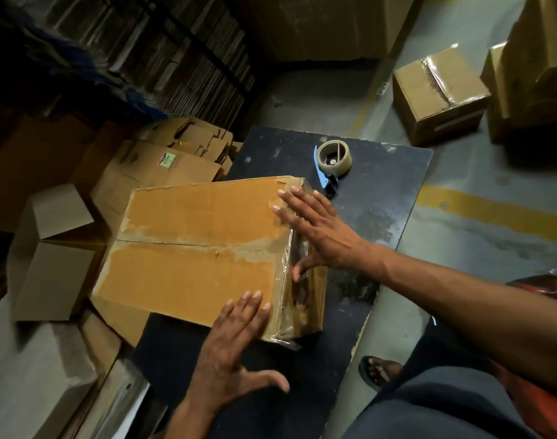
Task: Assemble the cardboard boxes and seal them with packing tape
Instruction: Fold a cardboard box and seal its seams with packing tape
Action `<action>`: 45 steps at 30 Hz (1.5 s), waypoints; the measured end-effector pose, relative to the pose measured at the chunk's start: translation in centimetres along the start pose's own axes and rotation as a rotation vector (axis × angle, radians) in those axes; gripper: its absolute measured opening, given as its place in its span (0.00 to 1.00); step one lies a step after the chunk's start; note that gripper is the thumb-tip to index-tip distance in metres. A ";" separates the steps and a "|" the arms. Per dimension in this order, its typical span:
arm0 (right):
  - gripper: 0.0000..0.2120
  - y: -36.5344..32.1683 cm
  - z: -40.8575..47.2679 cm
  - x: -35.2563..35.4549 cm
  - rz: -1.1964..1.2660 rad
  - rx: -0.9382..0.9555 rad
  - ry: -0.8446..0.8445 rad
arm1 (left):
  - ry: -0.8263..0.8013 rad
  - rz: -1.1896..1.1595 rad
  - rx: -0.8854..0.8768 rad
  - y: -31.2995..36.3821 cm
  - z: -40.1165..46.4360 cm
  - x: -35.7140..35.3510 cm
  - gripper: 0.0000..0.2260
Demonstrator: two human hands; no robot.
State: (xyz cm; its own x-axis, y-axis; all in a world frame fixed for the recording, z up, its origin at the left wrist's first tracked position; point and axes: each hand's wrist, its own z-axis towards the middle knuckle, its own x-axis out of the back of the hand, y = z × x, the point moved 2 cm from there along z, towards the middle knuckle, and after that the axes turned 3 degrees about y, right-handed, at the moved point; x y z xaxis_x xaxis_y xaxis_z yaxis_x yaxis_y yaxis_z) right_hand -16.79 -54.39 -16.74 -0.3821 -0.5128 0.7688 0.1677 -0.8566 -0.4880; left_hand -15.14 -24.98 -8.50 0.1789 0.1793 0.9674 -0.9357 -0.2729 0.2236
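A: Where is the cardboard box (pixel 194 248)?

B: It lies on the dark board (pixel 381 198), its flaps closed, with clear tape over the end nearest the person.

A: And the hands?

B: The right hand (pixel 318 231) is spread flat, fingers straight, pressing the taped end of the box. The left hand (pixel 233 350) is also open, its fingertips resting on the box's near top edge, thumb held out. Neither one grips anything.

A: The tape?

B: The tape dispenser (pixel 332 163), with a blue handle, sits on the board just beyond the box's far corner, apart from both hands.

A: Anything else around the box?

B: Flattened cartons (pixel 175 153) are piled on its far left side, and a sealed box (pixel 439 93) stands on the floor well beyond it, to the right.
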 end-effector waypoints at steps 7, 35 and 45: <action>0.65 -3.6 -0.2 2.1 -0.009 0.122 0.020 | 0.168 0.174 -0.061 -0.9 0.2 -1.3 0.30; 0.53 -4.7 -4.2 0.5 -0.118 0.390 -0.144 | 0.318 -0.010 0.377 2.3 0.7 -2.8 0.33; 0.49 -5.9 -5.0 -2.9 -0.081 0.215 0.041 | 0.395 -0.091 0.580 3.7 1.4 -3.4 0.27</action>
State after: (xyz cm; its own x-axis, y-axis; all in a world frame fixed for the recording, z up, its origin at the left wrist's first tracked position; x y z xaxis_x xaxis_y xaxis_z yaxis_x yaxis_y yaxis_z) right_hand -21.23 -47.59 -18.22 -0.4379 -0.4430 0.7823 0.3230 -0.8896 -0.3229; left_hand -18.84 -27.90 -10.82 0.0225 0.5246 0.8511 -0.5899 -0.6803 0.4349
